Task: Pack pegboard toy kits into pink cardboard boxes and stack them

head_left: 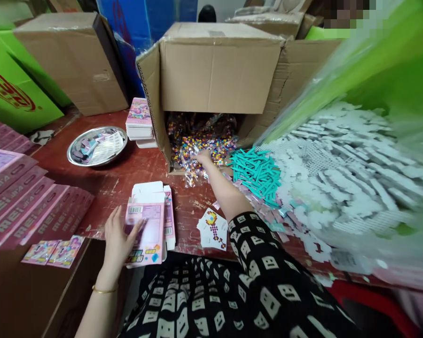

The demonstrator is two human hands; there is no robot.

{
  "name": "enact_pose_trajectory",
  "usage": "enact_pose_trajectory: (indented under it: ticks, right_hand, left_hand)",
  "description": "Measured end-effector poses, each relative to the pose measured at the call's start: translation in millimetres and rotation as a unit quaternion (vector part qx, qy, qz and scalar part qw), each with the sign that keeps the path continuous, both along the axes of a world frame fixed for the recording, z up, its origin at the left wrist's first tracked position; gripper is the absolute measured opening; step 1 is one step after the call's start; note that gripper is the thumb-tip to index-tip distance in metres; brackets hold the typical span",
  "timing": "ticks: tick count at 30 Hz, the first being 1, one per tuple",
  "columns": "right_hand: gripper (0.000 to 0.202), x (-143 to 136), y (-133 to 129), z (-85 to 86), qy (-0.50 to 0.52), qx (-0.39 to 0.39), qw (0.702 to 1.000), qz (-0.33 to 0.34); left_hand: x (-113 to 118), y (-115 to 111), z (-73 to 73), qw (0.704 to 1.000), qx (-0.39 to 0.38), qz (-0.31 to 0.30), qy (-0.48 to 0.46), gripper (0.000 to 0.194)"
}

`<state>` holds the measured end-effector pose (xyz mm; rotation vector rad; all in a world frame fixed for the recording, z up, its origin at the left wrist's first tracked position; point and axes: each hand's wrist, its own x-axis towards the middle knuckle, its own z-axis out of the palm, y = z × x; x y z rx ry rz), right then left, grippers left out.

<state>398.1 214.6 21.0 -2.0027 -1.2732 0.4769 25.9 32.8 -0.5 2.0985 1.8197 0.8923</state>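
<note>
On the far left, rows of pink boxes (38,202) were stacked, with 2 small printed cards (52,252) placed below them and a green box (7,89) bearing a red logo set behind. Next to the green box, a closed brown carton (74,61) was seen on the worn red table (186,199). In front of that carton, a round metal bowl (69,157) was filled with small packets and pale sheets.

Nearer the table's front edge, the left hand (120,234) was rested at the left side of a pink package (151,234), its thumb laid across the printed face and spread wide from the fingers. The package was laid flat with its barcode up and white flaps showing at the far end; another pink package (169,230) was partly covered by it. Behind, a stack of pink-topped cards (139,117) was set against a large opened cardboard box (218,70).

At that box's low opening, the right hand (203,157) was placed among clear bags of multicoloured pieces (216,145); whether a bag was gripped cannot be told. White cards with a pixel pattern (213,230) were laid below the right forearm. Farther right, teal sticks (255,173) were heaped beside many white perforated pieces (341,159), partly blurred.
</note>
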Motion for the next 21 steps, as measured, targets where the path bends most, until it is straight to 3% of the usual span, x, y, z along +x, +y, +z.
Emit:
enact_pose_trajectory:
  ticks: [2,4,6,8,11,12,13,15,18,19,21]
  right_hand:
    - [0.015,3,-6,0.1,-0.002,0.025,0.999,-0.024]
    - [0.020,9,-24,4.9,-0.010,0.066,0.997,-0.039]
    - [0.025,13,-57,18.6,-0.027,0.138,0.990,0.007]
    - [0.029,8,-103,42.6,-0.047,0.215,0.966,0.138]
    - [0.033,-9,-180,81.5,-0.044,0.231,0.886,0.399]
    - [0.031,-13,-203,88.4,-0.026,0.231,0.864,0.447]
    - [0.029,-16,-223,89.7,-0.003,0.223,0.868,0.443]
    - [0.029,-14,-250,73.7,0.038,0.191,0.913,0.358]
    - [0.082,-2,-263,15.3,0.023,0.048,0.984,0.167]
    - [0.097,1,-263,-6.7,-0.001,-0.035,0.991,0.132]
    - [0.098,4,-262,-44.3,-0.028,-0.162,0.982,0.089]
  left_hand:
    - [12,-9,10.3,0.998,0.041,-0.047,-0.006,0.065]
    - [27,-16,25.9,0.993,0.064,-0.100,-0.009,0.054]
    - [46,-19,43.7,0.987,0.083,-0.140,-0.014,0.049]
    - [69,-17,61.0,0.981,0.094,-0.170,-0.027,0.054]
    - [107,-16,77.5,0.968,0.052,-0.235,-0.074,0.068]
    - [118,-17,78.8,0.958,0.007,-0.272,-0.091,0.063]
    - [126,-19,77.5,0.944,-0.052,-0.308,-0.109,0.054]
    - [136,-25,68.0,0.910,-0.179,-0.337,-0.161,0.038]
    - [131,-32,45.2,0.850,-0.358,-0.227,-0.312,0.046]
    - [126,-33,38.2,0.815,-0.410,-0.178,-0.369,0.053]
    - [115,-37,27.9,0.730,-0.497,-0.112,-0.455,0.062]
